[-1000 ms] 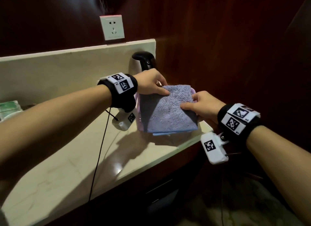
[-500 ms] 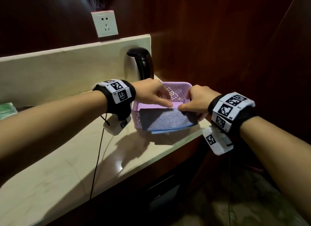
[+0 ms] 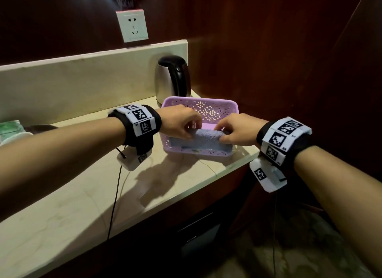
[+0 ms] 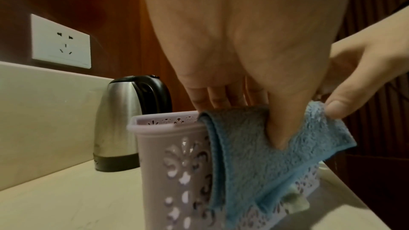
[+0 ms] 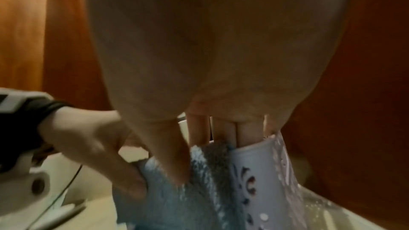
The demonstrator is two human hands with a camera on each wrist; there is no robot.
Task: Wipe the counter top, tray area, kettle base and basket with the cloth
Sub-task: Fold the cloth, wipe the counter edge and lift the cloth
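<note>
A folded blue cloth (image 3: 206, 136) hangs over the near wall of the lilac perforated basket (image 3: 217, 110), which stands on the cream counter top (image 3: 103, 184) by its right end. My left hand (image 3: 191, 131) pinches the cloth's left part, thumb outside and fingers inside the basket. My right hand (image 3: 222, 134) pinches its right part the same way. The left wrist view shows my thumb (image 4: 281, 128) pressed into the cloth (image 4: 254, 155) against the basket (image 4: 172, 155). In the right wrist view my thumb (image 5: 175, 160) lies on the cloth (image 5: 177, 198) beside the basket wall (image 5: 261, 172). A steel kettle (image 3: 171, 79) stands behind the basket.
A white wall socket (image 3: 132, 25) sits above the cream backsplash (image 3: 82, 81). Dark wood panels close off the right side. A green and white pack (image 3: 10, 128) lies at the far left. A thin black cable (image 3: 113, 199) trails over the counter's front edge.
The cloth lay flat across the basket's top a second ago. Both hands drew it toward me and down, and it now hangs over the near wall, leaving the basket's inside open to view.
</note>
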